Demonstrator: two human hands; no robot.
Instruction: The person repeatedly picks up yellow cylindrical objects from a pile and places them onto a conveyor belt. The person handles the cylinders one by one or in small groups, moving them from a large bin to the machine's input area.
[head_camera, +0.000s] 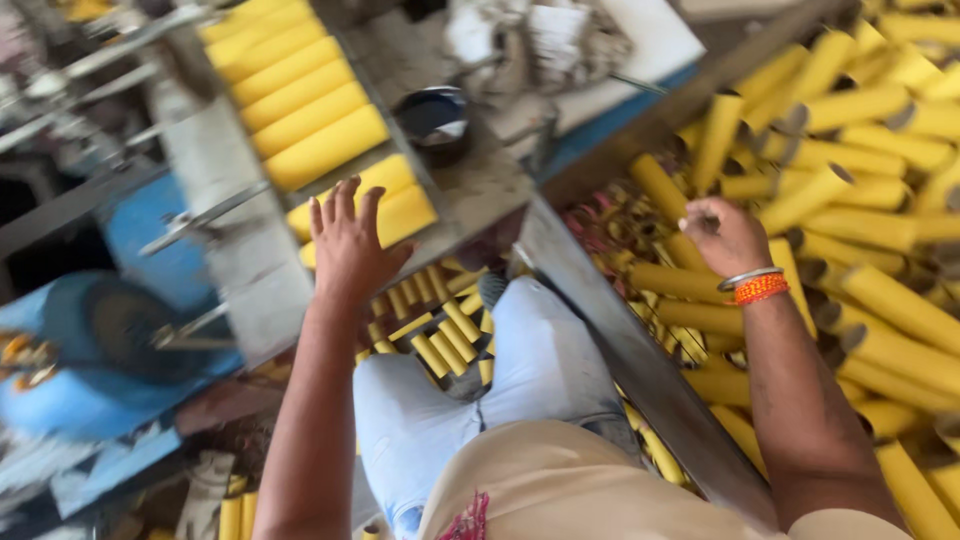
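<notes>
Up front, the fingers (342, 200) of the left hand (348, 250) are spreading apart and lying flat, palm down, their tips touching the nearest of the long yellow tubes (318, 150) that are lying side by side in the metal tray (468, 195) of the machine. The tube under the fingertips is sitting at the near end of the row, with at least 5 more stacked beyond it toward the top of the view. The hand is gripping nothing; it is only pressing on the tube's surface.

Over on the other side, the right hand (725, 235) is curling into a loose fist above the heap of yellow tubes (870, 210). Its fingers are tucking inward, and motion blur is hiding whether they are pinching a tube or just resting on the pile. A metal bangle and an orange beaded band (757, 285) are circling the wrist.

Between the 2 arms, a slanted metal rail (620, 340) is dividing the heap from the person's lap, where pale blue trousers (480, 400) are showing. Short yellow tube pieces (445, 335) are lying below the tray, just past the knees. A dark round bowl (432, 118) is sitting on the machine beyond the tray, and a blue wheel-shaped part (70, 350) is blurring at the far left.
</notes>
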